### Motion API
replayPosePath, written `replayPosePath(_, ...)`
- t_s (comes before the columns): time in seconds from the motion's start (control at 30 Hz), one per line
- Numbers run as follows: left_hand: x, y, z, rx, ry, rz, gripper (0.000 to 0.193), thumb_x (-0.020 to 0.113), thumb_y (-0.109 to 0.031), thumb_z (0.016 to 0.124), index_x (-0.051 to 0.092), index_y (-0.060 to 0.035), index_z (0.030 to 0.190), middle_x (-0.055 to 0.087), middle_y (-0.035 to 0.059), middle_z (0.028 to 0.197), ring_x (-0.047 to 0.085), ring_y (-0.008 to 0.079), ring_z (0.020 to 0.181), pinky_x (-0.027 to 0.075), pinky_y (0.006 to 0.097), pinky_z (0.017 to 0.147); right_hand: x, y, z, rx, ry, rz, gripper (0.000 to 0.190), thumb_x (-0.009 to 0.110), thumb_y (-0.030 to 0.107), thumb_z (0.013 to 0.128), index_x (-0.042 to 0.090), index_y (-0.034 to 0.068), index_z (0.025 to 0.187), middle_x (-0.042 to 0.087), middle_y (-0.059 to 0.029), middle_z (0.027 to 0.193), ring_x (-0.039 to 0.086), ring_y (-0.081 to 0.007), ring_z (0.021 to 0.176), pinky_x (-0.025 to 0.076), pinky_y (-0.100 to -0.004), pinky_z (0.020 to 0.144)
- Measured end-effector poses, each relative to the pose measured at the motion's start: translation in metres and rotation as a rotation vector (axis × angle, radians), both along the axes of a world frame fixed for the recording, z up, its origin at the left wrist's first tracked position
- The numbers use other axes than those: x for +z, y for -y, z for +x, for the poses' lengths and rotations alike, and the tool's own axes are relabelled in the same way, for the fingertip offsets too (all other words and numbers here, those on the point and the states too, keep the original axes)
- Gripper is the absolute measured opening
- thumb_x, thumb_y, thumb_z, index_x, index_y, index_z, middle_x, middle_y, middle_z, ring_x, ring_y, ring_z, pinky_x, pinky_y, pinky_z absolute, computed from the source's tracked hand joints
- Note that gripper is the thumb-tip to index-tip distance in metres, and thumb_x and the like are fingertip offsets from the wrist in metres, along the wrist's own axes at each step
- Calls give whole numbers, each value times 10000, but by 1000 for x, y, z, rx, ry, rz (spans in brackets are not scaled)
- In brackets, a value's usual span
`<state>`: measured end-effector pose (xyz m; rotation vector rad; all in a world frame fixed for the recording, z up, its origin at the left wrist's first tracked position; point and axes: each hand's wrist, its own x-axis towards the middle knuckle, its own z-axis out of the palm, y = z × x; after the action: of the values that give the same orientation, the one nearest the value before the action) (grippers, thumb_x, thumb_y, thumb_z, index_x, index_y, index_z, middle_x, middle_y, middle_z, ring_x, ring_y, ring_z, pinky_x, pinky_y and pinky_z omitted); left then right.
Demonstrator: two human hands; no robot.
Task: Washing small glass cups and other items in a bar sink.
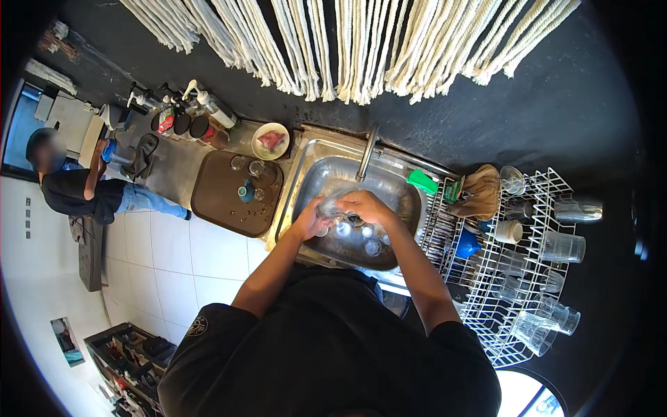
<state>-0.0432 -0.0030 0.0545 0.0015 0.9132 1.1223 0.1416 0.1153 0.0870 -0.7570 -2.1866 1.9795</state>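
Both my hands are over a stainless steel sink (307, 182), just below the metal faucet (368, 154). My left hand (311, 220) grips a clear glass (329, 207) blurred by motion or water. My right hand (367, 207) is bent over the other side of the same glass, its fingertips against it. Several small clear glasses (373, 247) lie in the basin beneath my hands. A green sponge (422, 181) rests on the sink's right back rim.
A wire dish rack (521, 266) with glasses and cups stands right. To the left, a brown tray (221, 195) holds glasses and a blue cup (246, 192), beside a bowl (271, 141). A person (83, 182) stands farther left at the counter. Rope fringe (359, 52) hangs ahead.
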Motion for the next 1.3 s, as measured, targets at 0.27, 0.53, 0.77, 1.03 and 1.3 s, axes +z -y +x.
replayPosePath(0.27,-17,-3,1,-53,138,84,504,376,-489,997,540,-92,1262,648,54,1112,569,179,839,442,323,695,3,12,-4,-66,69,266,303,657,265,894,688,75,1128,706,-156,991,679,-269,886,516,-373,795)
replayPosePath(0.53,-37,-4,-20,-14,233,83,356,437,-428,984,548,-167,1198,637,65,987,540,185,714,441,325,653,11,17,-8,-180,-34,306,274,652,204,877,690,57,1105,703,-134,1029,675,-309,931,514,-374,835)
replayPosePath(0.77,-6,-6,1,47,63,-36,384,446,-440,977,582,-121,1142,594,30,840,484,168,607,396,285,567,29,6,0,-102,201,148,240,657,216,870,713,58,1041,669,-143,1113,646,-314,963,510,-384,835)
replayPosePath(1.03,-6,-2,-7,-89,85,112,421,486,-442,960,557,-131,1235,629,67,1064,569,173,888,441,309,705,13,5,1,-104,42,194,242,659,203,876,709,49,1057,684,-154,1044,658,-296,914,516,-366,811)
replayPosePath(1.3,-17,-3,-12,-181,154,71,481,436,-508,990,545,-127,1263,642,35,1037,592,164,893,451,301,700,1,2,3,-1,-168,515,245,648,177,903,694,54,1110,706,-117,1036,663,-234,944,499,-329,866)
